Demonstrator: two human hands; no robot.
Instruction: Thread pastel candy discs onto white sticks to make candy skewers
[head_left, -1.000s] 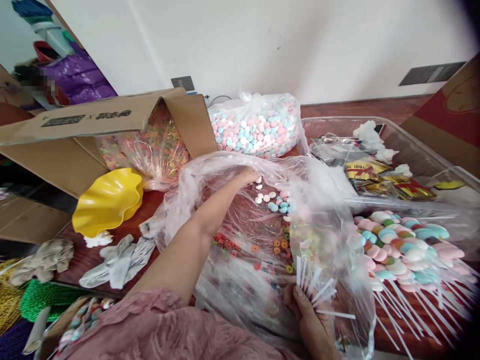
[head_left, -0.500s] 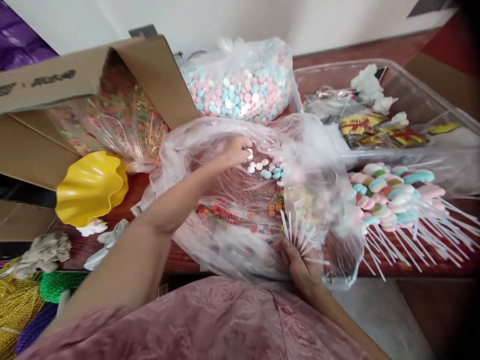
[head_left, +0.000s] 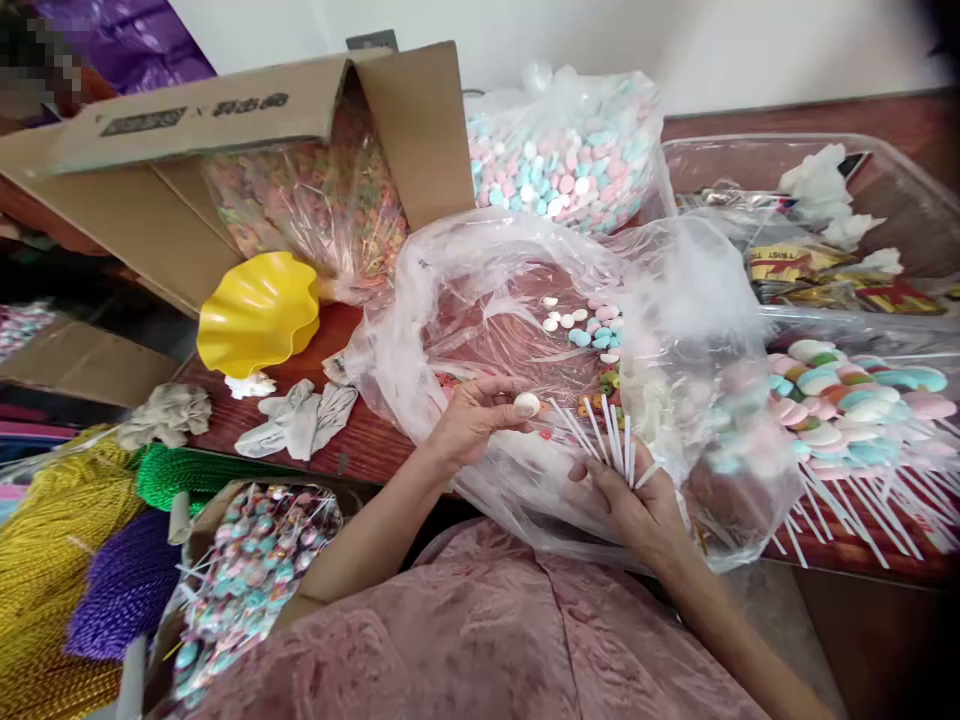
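My left hand pinches a white round candy just over the near edge of a crumpled clear plastic sheet. My right hand grips a fan of thin white sticks that point up and away, their tips a short way right of the candy. Farther in on the plastic lie loose pastel candies and small coloured ring candies.
A big bag of pastel candies and a cardboard box holding a bag of ring candies stand behind. Finished candy skewers lie at right. A yellow wavy bowl, gloves, cord rolls sit at left.
My left hand has drawn back from the loose candies toward me with a white candy pinched in it. My right hand still holds the sticks. The view has shifted right and down.
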